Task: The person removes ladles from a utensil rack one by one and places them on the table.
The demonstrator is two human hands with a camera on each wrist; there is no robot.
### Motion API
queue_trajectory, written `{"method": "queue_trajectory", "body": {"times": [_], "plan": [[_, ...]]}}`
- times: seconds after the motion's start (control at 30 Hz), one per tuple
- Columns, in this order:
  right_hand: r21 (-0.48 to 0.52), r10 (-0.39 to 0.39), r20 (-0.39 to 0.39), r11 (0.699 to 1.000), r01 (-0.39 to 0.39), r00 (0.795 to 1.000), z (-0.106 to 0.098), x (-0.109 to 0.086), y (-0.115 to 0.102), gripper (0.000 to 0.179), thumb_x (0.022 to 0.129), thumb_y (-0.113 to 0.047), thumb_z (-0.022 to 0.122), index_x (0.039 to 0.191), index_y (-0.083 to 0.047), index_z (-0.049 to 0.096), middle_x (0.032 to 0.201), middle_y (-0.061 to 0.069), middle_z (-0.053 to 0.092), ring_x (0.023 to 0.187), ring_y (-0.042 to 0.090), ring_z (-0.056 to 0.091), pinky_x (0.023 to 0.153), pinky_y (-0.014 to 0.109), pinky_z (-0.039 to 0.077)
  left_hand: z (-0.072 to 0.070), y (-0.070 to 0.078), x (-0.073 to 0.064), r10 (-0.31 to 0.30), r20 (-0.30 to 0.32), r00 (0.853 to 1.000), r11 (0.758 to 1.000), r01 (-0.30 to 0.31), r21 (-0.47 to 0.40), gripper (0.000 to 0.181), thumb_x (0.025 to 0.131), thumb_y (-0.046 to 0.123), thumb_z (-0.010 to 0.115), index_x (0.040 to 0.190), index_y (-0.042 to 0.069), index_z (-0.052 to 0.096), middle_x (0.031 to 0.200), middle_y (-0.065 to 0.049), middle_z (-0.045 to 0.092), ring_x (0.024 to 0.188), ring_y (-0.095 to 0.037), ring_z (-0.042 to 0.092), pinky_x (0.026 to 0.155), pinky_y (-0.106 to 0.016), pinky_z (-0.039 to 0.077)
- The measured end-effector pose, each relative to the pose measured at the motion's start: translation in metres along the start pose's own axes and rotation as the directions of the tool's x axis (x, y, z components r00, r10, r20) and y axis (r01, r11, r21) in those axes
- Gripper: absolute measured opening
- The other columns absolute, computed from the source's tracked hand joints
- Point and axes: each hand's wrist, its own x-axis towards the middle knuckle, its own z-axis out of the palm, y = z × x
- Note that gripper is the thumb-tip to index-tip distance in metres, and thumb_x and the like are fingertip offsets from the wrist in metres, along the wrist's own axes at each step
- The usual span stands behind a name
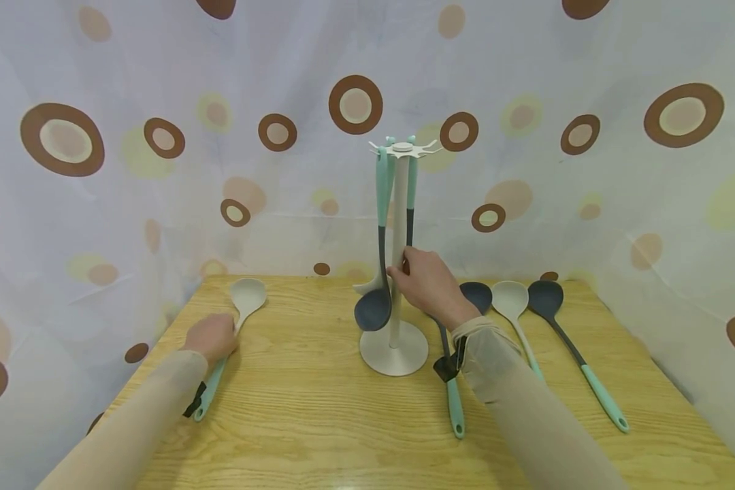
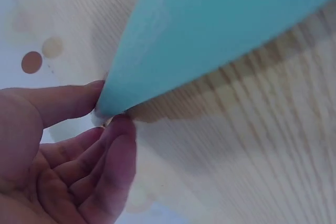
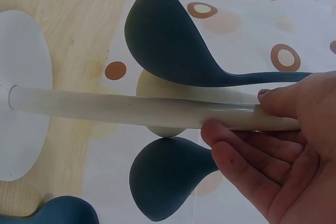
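On the left side of the table, my left hand [image 1: 211, 337] pinches a cream spoon [image 1: 248, 294] with a mint handle, which lies with its head toward the back. The left wrist view shows thumb and fingertips meeting at the narrow end of the mint handle [image 2: 199, 35]. My right hand [image 1: 431, 282] grips the pole [image 3: 105, 106] of a cream utensil stand [image 1: 394, 364], thumb on one side and fingers on the other. From the stand's hooks hang a dark ladle [image 1: 373, 309], a pale-headed utensil [image 1: 367, 286] partly hidden behind it, and another dark-headed utensil [image 3: 168, 182].
Right of the stand lie a dark spoon [image 1: 476, 297], partly covered by my right wrist, a cream spoon [image 1: 510, 297] and another dark spoon [image 1: 546, 298]. A patterned curtain [image 1: 306, 238] hangs behind the wooden table [image 1: 306, 422].
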Motion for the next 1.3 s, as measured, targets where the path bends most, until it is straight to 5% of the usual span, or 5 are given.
{"method": "queue_trajectory", "body": {"times": [0.6,1.0,1.17,1.3], "plan": [[0.009,0.012,0.001,1.0,-0.012,1.0,0.0,-0.001,-0.001,0.024,0.102,-0.033,0.059,0.098,-0.009,0.059,0.081,0.008,0.063,0.067,0.022,0.058,0.057,0.032,0.046,-0.005,-0.02,-0.005,0.023,0.027,0.999,1.0,-0.022,-0.011,0.005,0.082,0.006,0.058,0.081,0.003,0.055,0.077,-0.01,0.059,0.067,-0.025,0.052,0.062,-0.039,0.044],[-0.004,-0.013,-0.021,1.0,0.013,1.0,0.002,0.0,0.002,0.025,0.101,-0.034,0.059,0.094,-0.011,0.058,0.076,0.007,0.06,0.064,0.021,0.056,0.056,0.032,0.044,-0.007,-0.019,-0.003,0.022,0.047,0.999,1.0,-0.023,0.018,0.011,0.079,0.009,0.061,0.086,0.001,0.058,0.083,-0.014,0.062,0.07,-0.028,0.054,0.066,-0.044,0.047],[0.002,-0.014,-0.017,1.0,0.014,1.0,0.002,-0.001,0.002,0.024,0.101,-0.033,0.059,0.093,-0.01,0.057,0.076,0.007,0.059,0.063,0.021,0.055,0.056,0.032,0.044,-0.013,-0.004,-0.008,0.032,0.026,0.999,0.997,-0.033,0.063,0.009,0.08,0.008,0.063,0.083,0.001,0.058,0.079,-0.011,0.061,0.068,-0.026,0.054,0.063,-0.044,0.048],[0.003,-0.013,-0.015,1.0,0.013,1.0,0.001,-0.002,0.002,0.024,0.101,-0.033,0.059,0.094,-0.01,0.057,0.076,0.007,0.06,0.063,0.021,0.055,0.056,0.032,0.044,-0.02,0.028,-0.011,0.098,-0.051,0.994,0.991,-0.093,0.096,0.018,0.089,0.014,0.066,0.091,-0.003,0.061,0.079,-0.012,0.063,0.066,-0.024,0.057,0.061,-0.044,0.051]]}}
